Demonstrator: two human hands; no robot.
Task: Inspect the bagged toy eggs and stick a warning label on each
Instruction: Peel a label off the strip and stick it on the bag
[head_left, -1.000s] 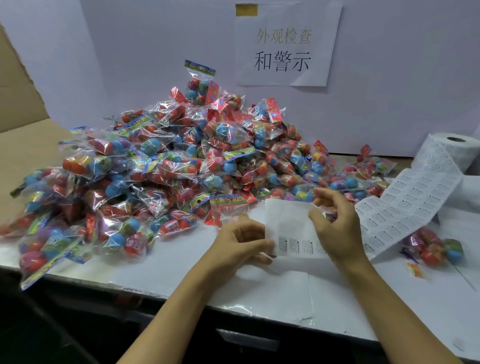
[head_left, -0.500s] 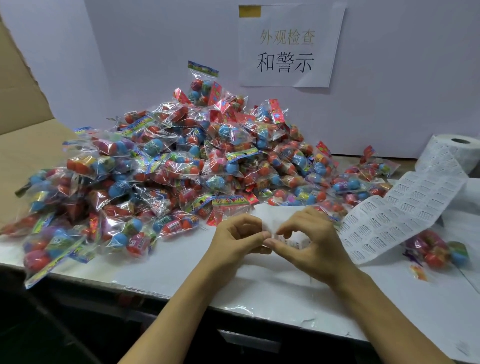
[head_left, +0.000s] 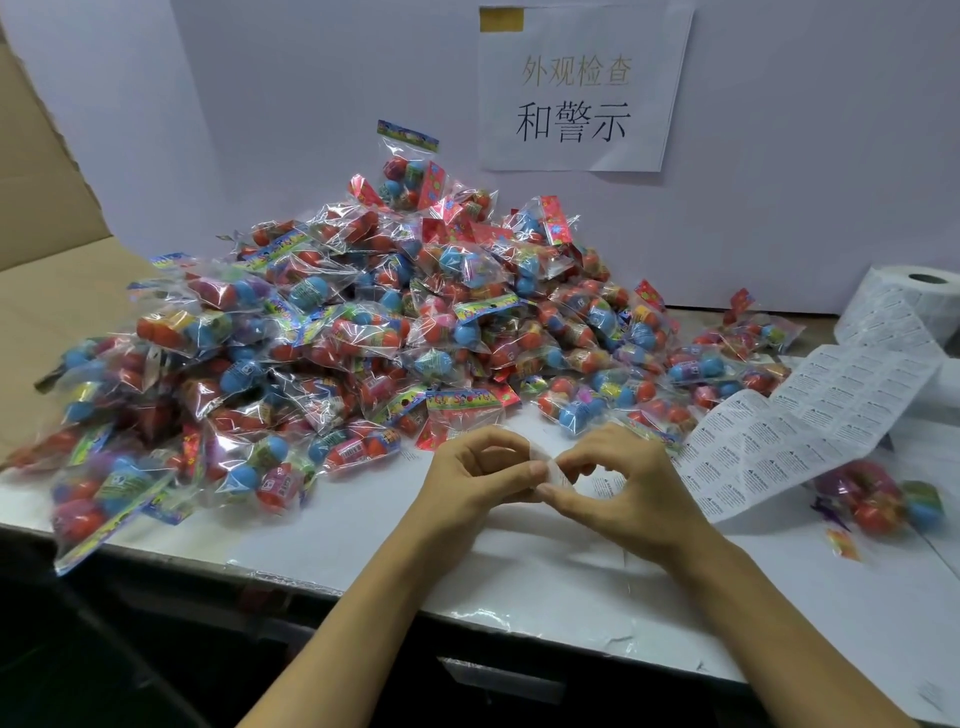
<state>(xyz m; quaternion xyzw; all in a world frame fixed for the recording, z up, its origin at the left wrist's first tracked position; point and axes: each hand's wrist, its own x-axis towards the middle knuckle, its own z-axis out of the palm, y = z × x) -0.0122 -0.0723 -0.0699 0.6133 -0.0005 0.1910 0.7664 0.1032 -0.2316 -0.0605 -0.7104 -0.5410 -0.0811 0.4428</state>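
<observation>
A big heap of clear bags with red and blue toy eggs (head_left: 374, 332) covers the left and middle of the white table (head_left: 519, 566). A strip of small printed warning labels (head_left: 810, 415) runs from a roll (head_left: 909, 296) at the far right down toward my hands. My left hand (head_left: 478, 478) and my right hand (head_left: 618, 483) meet at the table's front middle, and both pinch the white end of the label sheet (head_left: 558, 470) between thumb and fingertips. A single bag of eggs (head_left: 878, 499) lies apart at the right.
A white wall behind the heap carries a paper sign (head_left: 576, 88) with Chinese characters. A brown cardboard flap (head_left: 47, 223) stands at the left. The table's front edge (head_left: 332, 592) drops to a dark area below.
The label sheet end, held up and spread a second ago, has come down and is bunched small between my fingertips. My right hand moved down and left to meet the left one.
</observation>
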